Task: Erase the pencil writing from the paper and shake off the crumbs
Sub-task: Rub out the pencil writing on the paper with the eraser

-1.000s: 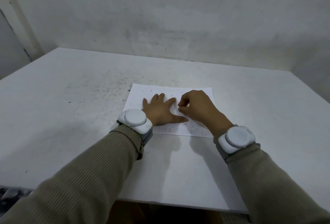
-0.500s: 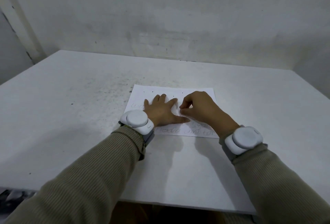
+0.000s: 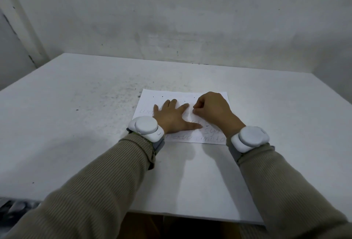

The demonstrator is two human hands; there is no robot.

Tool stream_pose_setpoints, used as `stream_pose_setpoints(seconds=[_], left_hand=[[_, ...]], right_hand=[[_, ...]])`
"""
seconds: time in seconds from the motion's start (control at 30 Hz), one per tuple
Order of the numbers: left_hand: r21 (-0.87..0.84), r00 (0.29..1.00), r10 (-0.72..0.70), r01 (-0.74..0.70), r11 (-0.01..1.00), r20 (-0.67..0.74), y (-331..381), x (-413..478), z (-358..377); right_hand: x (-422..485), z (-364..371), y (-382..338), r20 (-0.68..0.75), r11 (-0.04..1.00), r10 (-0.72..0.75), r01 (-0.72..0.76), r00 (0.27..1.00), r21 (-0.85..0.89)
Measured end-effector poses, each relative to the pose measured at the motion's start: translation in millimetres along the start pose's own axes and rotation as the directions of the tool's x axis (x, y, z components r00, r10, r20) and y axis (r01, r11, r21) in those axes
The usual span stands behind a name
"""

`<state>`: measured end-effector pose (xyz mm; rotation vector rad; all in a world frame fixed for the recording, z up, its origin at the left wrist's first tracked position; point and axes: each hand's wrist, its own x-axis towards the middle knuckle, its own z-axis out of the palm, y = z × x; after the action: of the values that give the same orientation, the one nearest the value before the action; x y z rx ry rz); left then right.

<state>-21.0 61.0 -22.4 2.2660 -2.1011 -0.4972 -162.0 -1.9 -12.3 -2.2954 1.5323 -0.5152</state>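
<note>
Hands unmoved; left hand (image 3: pixel 171 118) flat on paper (image 3: pixel 167 96), right hand (image 3: pixel 213 111) curled, grip unclear; speckled table (image 3: pixel 76 124), wall (image 3: pixel 190 19)

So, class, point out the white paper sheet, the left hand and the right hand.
white paper sheet (image 3: pixel 150 103): head view, bare upper-left part.
left hand (image 3: pixel 171 117): head view, back of hand.
right hand (image 3: pixel 211 108): head view, back of hand.

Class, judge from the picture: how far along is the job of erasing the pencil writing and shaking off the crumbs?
Done: the top of the paper looks blank, with dark crumbs on it. In hand: the left hand presses the sheet flat; the right hand, fingers curled, sits mid-sheet, whatever it holds hidden. Left: the pencil writing along the near edge, then shaking off.
</note>
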Motion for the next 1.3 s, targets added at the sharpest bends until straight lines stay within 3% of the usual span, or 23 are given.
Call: stream_pose_setpoints(seconds=[0.1,0.27,0.47,0.63,0.87,1.07,1.23,1.3], left_hand=[[-0.007,1.000,0.003,-0.003,1.000,-0.006,0.8,-1.1,-0.6],[-0.006,1.000,0.009,-0.009,1.000,-0.008,0.7,0.3,-1.2],[0.003,1.000,0.002,-0.002,1.000,-0.006,0.6,-1.1,-0.6],[-0.017,1.000,0.008,-0.008,1.000,-0.011,1.0,-0.6,-1.1],[-0.013,1.000,0.007,-0.007,1.000,-0.017,1.1,-2.6,-0.2],[-0.020,1.000,0.013,-0.013,1.000,-0.005,0.5,0.0,-1.0],[-0.013,1.000,0.007,-0.007,1.000,-0.001,1.1,-0.6,-1.9],[-0.019,1.000,0.008,-0.008,1.000,-0.001,0.4,-0.5,-1.9]], right_hand=[[-0.8,4.3,-4.5,-0.045,1.000,0.014,-0.014,0.999,-0.016],[-13.1,-1.1,-3.9,0.083,0.998,-0.051,0.049,0.995,0.025],[-3.1,4.1,-7.4,-0.043,1.000,0.022,-0.022,0.999,-0.019],[-12.1,1.7,-12.2,0.088,1.000,-0.020,0.021,0.996,-0.010],[-1.5,7.5,-9.8,-0.066,0.999,0.032,-0.033,0.997,-0.016],[-11.0,3.0,-9.0,0.089,0.999,-0.006,0.003,0.996,0.032],[0.7,8.0,-10.1,-0.051,0.999,0.052,-0.052,0.997,0.002],[-0.1,9.1,-12.9,-0.035,0.998,0.060,-0.060,0.998,0.004]])
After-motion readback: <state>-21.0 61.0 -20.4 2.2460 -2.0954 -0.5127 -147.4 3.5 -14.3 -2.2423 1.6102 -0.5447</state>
